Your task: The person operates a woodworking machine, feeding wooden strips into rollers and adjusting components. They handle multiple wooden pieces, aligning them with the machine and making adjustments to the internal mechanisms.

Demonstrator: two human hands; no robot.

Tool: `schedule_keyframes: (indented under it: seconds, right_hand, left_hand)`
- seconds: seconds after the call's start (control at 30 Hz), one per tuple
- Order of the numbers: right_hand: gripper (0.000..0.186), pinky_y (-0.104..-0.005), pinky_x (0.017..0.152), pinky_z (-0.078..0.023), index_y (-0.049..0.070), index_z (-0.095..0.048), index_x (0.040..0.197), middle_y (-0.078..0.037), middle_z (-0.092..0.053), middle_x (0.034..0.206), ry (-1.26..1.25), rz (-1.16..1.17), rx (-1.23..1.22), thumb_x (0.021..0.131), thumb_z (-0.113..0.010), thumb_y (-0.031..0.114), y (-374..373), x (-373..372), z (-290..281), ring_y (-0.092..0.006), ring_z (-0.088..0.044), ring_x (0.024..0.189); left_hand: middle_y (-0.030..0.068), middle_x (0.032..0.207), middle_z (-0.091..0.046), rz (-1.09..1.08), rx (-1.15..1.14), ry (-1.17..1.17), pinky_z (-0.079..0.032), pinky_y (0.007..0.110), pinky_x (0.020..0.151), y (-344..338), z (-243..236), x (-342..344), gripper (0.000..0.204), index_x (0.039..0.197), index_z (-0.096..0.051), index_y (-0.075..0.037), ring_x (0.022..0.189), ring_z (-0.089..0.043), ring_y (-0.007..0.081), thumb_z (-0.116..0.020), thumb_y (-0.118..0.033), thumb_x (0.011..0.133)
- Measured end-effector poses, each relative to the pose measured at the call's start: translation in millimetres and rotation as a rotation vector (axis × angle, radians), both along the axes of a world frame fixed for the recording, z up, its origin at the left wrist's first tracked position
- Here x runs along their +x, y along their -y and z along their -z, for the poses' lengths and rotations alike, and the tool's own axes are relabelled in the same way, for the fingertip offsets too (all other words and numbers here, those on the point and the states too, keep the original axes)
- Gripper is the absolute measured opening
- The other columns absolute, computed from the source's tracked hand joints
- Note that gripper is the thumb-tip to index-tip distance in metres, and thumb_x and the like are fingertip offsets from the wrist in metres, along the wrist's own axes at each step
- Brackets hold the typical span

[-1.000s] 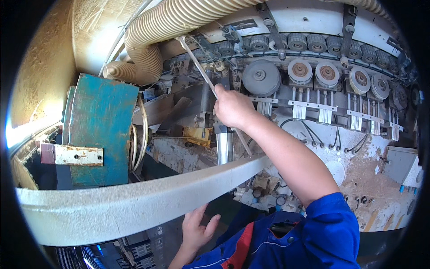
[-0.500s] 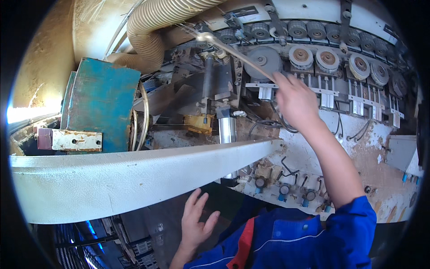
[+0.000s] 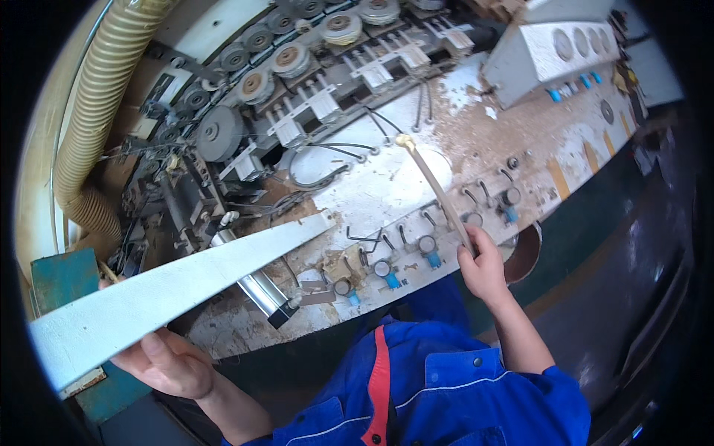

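My right hand (image 3: 481,269) grips a long slim wooden stick (image 3: 433,180), which has a pale, lumpy tip and reaches over the machine's white deck (image 3: 372,182). My left hand (image 3: 169,362) is at the lower edge of the long white beam (image 3: 208,271) on the left, wrapped against it, with its fingers partly hidden behind it. A silver cylinder (image 3: 256,290) lies under the beam. Near the stick, small knobs with blue bases (image 3: 428,249) and bent black levers line the deck's front edge.
Rows of wheels (image 3: 286,59) run along the back. A ribbed hose (image 3: 104,89) hangs at the left, above a teal metal plate (image 3: 63,279). A grey box with round openings (image 3: 550,56) stands at the back right. A round container (image 3: 524,253) sits below the front edge.
The view has swung to the right. My right hand has come down and toward me with the stick, whose tip now lies over the deck. My left hand has risen onto the beam.
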State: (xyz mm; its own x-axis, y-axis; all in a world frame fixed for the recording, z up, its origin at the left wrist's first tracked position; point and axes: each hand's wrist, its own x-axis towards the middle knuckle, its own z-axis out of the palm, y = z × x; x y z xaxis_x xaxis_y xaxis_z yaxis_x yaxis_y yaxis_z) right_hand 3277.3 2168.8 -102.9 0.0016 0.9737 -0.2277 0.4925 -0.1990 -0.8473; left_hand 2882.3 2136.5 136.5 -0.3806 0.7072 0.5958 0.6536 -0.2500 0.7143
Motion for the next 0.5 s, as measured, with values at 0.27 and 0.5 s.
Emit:
schedule_keyframes:
  seconds: [0.27,0.5]
  right_hand:
    - [0.054,-0.0262,0.065,-0.047,0.002,-0.046,0.142,-0.003,-0.062,0.086,-0.357,0.368,-0.064,0.092,-0.067,0.005,30,13,-7,-0.0068,-0.058,0.078]
    - [0.053,-0.0337,0.088,-0.051,-0.002,-0.054,0.138,-0.021,-0.069,0.113,0.001,0.303,-0.061,0.091,-0.066,0.020,-117,20,4,-0.0243,-0.068,0.100]
  left_hand:
    - [0.0303,0.148,-0.039,0.075,0.041,0.098,-0.042,0.053,0.114,-24,-3,30,0.052,0.144,-0.023,0.005,0.138,-0.044,0.0378,-0.050,-0.009,0.102]
    - [0.0270,0.129,-0.055,-0.149,0.186,0.024,-0.053,0.044,0.100,-48,10,27,0.044,0.134,-0.033,0.006,0.113,-0.060,0.0314,-0.055,0.002,0.096]
